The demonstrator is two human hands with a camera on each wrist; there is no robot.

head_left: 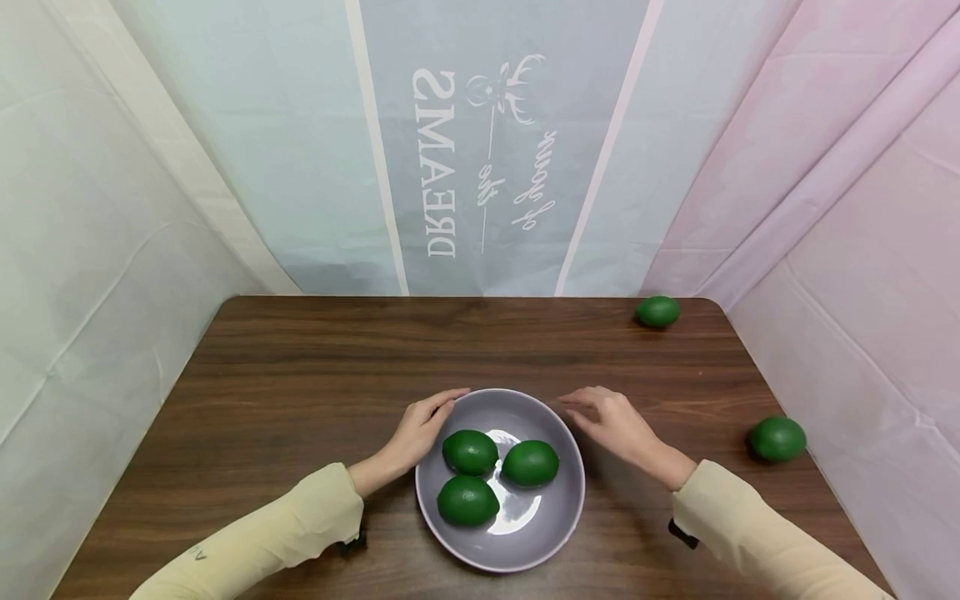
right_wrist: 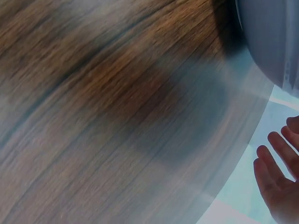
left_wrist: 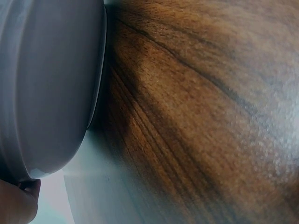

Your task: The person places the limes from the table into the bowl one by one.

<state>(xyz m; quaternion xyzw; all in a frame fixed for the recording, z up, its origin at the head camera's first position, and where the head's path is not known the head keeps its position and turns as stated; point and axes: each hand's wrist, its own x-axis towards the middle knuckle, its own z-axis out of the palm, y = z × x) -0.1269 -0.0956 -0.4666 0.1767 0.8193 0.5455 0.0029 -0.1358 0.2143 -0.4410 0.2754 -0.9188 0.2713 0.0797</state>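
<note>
The left hand (head_left: 408,433) touches the bowl (head_left: 557,521) on the table (head_left: 300,392); whether it pinches or merely presses, I cannot tell. The right hand (head_left: 621,427), fingers relaxed, stands just apart. With 3 green fruits (head_left: 468,501) inside, even pressure from 2 sides should steady it.

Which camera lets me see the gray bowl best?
The head camera, because it looks down on the whole gray bowl, with three green fruits inside. The left wrist camera shows just part of its outside, close up. The right wrist camera catches only a piece at the upper right.
</note>
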